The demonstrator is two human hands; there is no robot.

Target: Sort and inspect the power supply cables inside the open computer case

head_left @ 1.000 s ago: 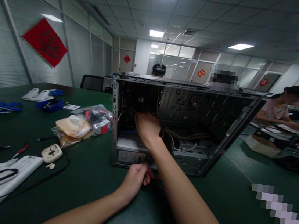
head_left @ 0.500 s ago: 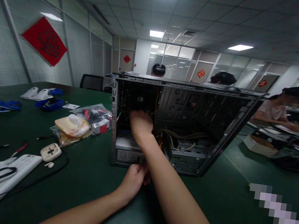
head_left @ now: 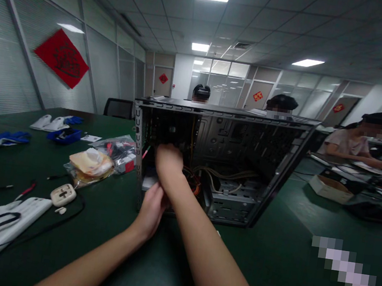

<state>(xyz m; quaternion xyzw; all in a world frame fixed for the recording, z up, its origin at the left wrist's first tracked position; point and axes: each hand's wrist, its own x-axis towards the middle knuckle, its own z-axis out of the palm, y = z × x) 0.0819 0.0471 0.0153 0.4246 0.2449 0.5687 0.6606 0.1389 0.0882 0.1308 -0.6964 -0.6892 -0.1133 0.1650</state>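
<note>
An open computer case (head_left: 230,114) stands upright on the green table, its open side facing me. My right hand (head_left: 169,162) reaches into its left part, below a dark fan-like part (head_left: 172,129); the fingers are curled and their tips are hidden. My left hand (head_left: 151,206) is closed just below my right wrist, at the metal power supply box (head_left: 149,182); what it holds, if anything, is hidden. Beside my right hand run a yellow wire (head_left: 192,138) and orange wires (head_left: 196,186). A thin reddish stick (head_left: 146,152) shows at the case's left edge.
Left on the table (head_left: 98,243) lie a white power strip (head_left: 10,236), an earphone case (head_left: 63,195), bagged bread (head_left: 91,164), a bag of parts (head_left: 119,149), a blue tray (head_left: 64,135) and gloves (head_left: 10,137). A cardboard box (head_left: 330,187) is right; people sit beyond.
My left hand has risen from the case's bottom edge to just under my right wrist. The case appears shifted slightly left in view, and my right hand stays inside it.
</note>
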